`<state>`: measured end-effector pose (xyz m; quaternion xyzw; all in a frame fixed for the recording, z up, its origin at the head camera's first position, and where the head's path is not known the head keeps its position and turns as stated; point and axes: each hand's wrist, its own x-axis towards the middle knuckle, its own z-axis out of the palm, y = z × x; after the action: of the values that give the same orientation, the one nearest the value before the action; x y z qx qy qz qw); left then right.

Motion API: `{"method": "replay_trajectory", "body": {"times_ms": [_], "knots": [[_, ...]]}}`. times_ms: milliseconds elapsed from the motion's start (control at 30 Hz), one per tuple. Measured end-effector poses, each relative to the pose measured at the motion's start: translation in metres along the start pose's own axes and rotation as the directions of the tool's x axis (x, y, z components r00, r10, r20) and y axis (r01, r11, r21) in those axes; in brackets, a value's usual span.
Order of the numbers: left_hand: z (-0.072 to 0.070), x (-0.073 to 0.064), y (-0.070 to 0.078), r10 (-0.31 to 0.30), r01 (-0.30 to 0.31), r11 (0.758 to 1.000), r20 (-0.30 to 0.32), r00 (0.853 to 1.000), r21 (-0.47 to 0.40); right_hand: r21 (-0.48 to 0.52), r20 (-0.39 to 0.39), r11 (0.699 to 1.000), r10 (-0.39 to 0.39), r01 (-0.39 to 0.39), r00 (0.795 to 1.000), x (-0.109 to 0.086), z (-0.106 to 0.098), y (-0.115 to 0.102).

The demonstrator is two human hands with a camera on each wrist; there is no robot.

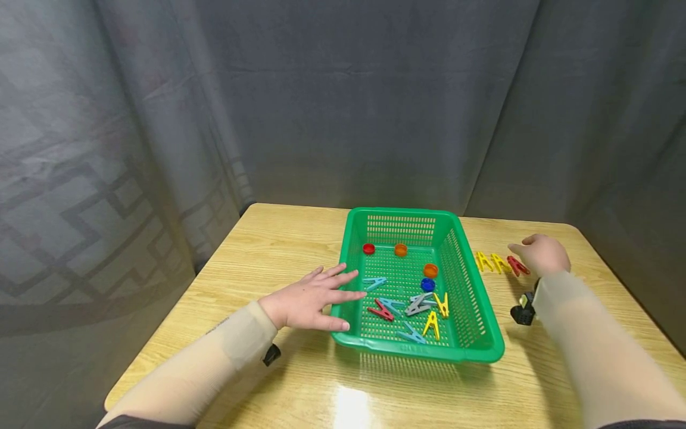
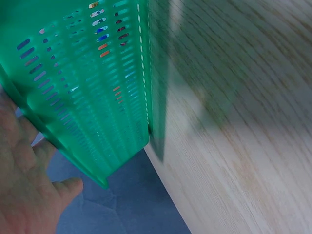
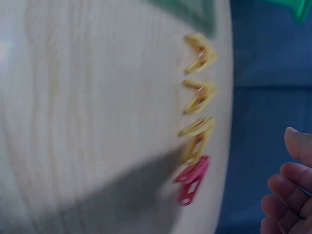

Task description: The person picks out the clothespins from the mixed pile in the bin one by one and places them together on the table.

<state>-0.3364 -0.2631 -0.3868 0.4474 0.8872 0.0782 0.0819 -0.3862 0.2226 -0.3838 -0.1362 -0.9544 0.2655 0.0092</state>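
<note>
A green plastic basket stands on the table, with clothespins and small round caps inside. My left hand is spread over the basket's left rim, fingers straight; in the left wrist view the hand lies along that rim. To the right of the basket, yellow clothespins and a red clothespin lie in a row. My right hand hovers just beyond the red one, fingers loosely bent. In the right wrist view nothing shows in the hand, apart from the red clothespin.
Inside the basket lie light blue clothespins, a grey clothespin, a red clothespin, yellow clothespins, orange caps, a red cap and a blue cap. Grey curtains hang behind the wooden table.
</note>
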Motion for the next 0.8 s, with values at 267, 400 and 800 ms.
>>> {"method": "replay_trajectory", "body": {"times_ms": [267,400,800], "knots": [[-0.001,0.000,0.001,0.004,-0.004,1.000,-0.003,1.000,0.007,0.011,-0.061,0.990,-0.142,0.143,0.988,-0.003,-0.014,-0.035],[-0.001,-0.001,0.001,0.004,-0.004,1.000,-0.008,1.000,0.006,0.017,-0.093,0.977,-0.211,0.214,0.973,-0.008,-0.021,-0.056],[-0.001,-0.001,0.001,0.007,-0.007,1.000,-0.005,1.000,0.010,0.017,-0.088,0.944,-0.326,0.328,0.941,-0.026,-0.022,-0.106]]}}
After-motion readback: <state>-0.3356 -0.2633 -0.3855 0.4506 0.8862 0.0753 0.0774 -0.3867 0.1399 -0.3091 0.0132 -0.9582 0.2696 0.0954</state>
